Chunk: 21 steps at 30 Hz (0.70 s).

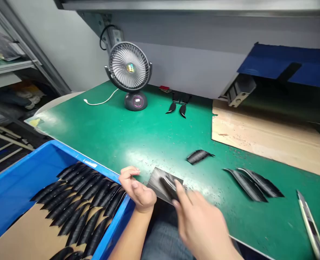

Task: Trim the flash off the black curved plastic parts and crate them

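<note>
My right hand [199, 218] grips a black curved piece [169, 186] between thumb and fingers. Motion blurs the piece, which is over a flat dark grey sheet [156, 178] at the table's front edge; whether they touch I cannot tell. Beside the sheet's left edge, my left hand [137, 187] is turned palm up with loosely bent fingers and nothing visible in it. One black curved piece [199, 156] lies beyond the sheet. Two more black curved pieces [257, 184] lie close together to the right.
A blue bin [54, 144] at the left holds rows of black pieces on cardboard. A utility knife [310, 222] lies far right. A fan [130, 68] stands at the back, beside small black parts [178, 104]. Cardboard [263, 133] covers the back right under a blue-topped box [287, 65].
</note>
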Each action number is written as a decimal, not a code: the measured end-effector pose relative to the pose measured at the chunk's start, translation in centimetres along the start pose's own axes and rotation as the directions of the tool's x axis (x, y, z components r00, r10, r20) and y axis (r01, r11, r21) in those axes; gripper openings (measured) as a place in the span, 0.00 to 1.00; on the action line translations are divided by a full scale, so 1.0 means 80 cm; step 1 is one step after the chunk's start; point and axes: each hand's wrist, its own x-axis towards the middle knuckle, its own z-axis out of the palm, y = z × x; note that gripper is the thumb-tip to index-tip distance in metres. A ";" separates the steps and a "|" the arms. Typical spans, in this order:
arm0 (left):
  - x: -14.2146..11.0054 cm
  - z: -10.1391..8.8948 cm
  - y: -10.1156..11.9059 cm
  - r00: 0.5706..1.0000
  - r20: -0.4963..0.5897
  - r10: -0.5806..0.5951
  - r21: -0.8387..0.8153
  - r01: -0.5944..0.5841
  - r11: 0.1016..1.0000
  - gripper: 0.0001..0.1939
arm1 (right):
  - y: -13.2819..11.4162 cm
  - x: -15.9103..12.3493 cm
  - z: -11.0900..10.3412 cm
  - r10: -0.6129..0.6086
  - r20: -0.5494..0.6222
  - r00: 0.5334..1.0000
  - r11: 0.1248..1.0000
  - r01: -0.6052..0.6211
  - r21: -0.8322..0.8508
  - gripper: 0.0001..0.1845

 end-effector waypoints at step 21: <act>-0.001 0.126 0.087 0.346 0.938 0.034 0.131 -0.441 0.888 0.12 | 0.156 -0.031 -0.054 0.196 -0.151 0.969 0.979 -0.203 -0.029 0.21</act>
